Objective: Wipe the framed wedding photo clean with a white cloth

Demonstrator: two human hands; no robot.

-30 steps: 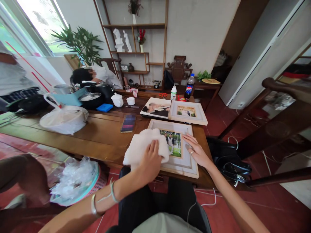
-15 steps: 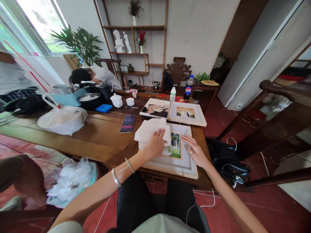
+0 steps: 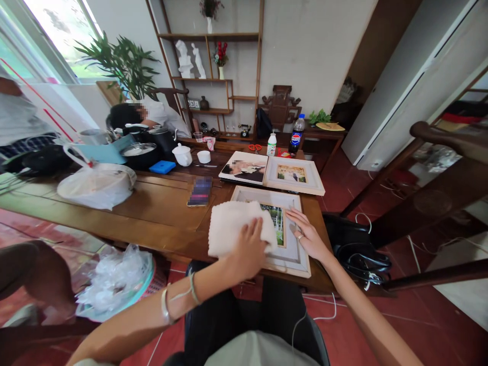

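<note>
One white cloth [image 3: 231, 226] lies spread over the near-left part of one pale framed photograph [image 3: 292, 254], which rests flat at the near edge of the wooden table [image 3: 152, 208] directly in front of you. Your left hand [image 3: 249, 249] presses down on the cloth, palm flat, fingers extended and slightly spread, gripping nothing beyond the fabric beneath it. Your right hand [image 3: 308, 236] lies open on the frame's right border, fingers stretched forward, one ring on it, holding nothing. Your left wrist carries two bands. Beyond this frame, side by side: one unframed print [image 3: 244, 168] and one second pale framed photograph [image 3: 293, 175], making three pictures in all. One phone [image 3: 200, 192] lies just left of the near frame. Further back stand two bottles: one small white bottle [image 3: 271, 145] and one dark soda bottle [image 3: 296, 134]; one pair of red scissors [image 3: 254, 148] lies near them. To the left: one white lidded pot [image 3: 182, 155], one small white cup [image 3: 204, 157], one blue box [image 3: 162, 166], one white plastic bag [image 3: 95, 185]. One black handbag [image 3: 362, 254] sits on the floor to your right. One other person [image 3: 145, 114] sits behind the far end of the table.
</note>
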